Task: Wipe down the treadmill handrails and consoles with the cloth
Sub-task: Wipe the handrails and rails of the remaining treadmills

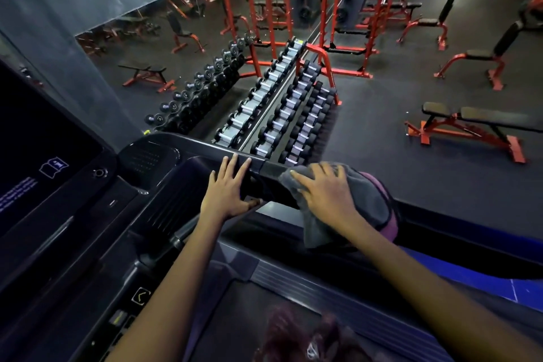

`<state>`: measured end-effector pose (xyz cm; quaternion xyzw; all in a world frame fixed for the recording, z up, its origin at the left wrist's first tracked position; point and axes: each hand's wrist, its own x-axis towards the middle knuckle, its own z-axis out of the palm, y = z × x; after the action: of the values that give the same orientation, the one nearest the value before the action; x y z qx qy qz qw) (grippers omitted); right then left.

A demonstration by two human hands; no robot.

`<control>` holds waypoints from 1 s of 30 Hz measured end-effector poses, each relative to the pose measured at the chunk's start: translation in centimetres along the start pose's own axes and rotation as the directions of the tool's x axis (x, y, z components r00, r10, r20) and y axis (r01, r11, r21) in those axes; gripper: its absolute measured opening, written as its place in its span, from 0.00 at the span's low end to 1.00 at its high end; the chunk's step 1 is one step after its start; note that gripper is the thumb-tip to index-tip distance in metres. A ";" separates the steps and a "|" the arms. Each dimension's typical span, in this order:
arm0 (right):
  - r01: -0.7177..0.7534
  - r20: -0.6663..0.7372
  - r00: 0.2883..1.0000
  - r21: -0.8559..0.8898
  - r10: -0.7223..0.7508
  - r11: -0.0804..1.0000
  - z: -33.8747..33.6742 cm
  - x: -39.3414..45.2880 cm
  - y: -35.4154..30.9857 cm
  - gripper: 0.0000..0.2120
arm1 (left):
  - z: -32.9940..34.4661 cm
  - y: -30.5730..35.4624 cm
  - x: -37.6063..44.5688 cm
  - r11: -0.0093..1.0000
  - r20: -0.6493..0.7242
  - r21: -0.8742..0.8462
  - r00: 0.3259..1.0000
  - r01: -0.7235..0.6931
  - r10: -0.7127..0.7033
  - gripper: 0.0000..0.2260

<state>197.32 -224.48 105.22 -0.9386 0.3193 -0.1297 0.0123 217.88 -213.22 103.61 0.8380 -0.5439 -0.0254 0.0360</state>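
Cloth [364, 206] lies draped over the right handrail [270, 169] of the treadmill, just past the bend where the rail leaves the console [53, 161], and hangs down both sides of it. The right hand [326, 191] presses flat on top of it with fingers spread, pinching nothing, while the left hand [229, 188] rests bare on the rail beside it, fingers straight and fanned, thumb tucked under the edge. To do this stroke well, I judge the right hand should curl round the rail so the cloth wraps the underside too, then draw back along the whole length in 1 firm pass. The left hand looks useful as a brace, but it sits on rail that needs wiping, so it should shift clear. The console screen and its buttons probably call for lighter pressure.
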 end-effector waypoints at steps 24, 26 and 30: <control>-0.407 0.044 0.907 -0.162 0.419 0.899 -1.9 -4.1 4.9 0.16 | 1.6 7.0 1.2 0.968 -0.013 0.044 0.969 -0.246 0.247 0.46; -0.464 0.034 0.880 -0.159 0.474 0.872 -1.7 -2.5 3.6 0.15 | 1.8 7.2 1.2 0.971 -0.046 0.029 0.970 -0.239 0.240 0.45; -0.398 -0.030 0.917 -0.137 0.397 0.907 -0.5 -2.1 2.1 0.15 | 2.7 7.3 1.3 0.967 -0.152 -0.002 0.956 -0.253 0.250 0.43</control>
<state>194.36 -224.87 105.01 -0.8524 0.5120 -0.1024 -0.0276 211.50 -217.43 101.55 0.7611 -0.6415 0.0371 0.0890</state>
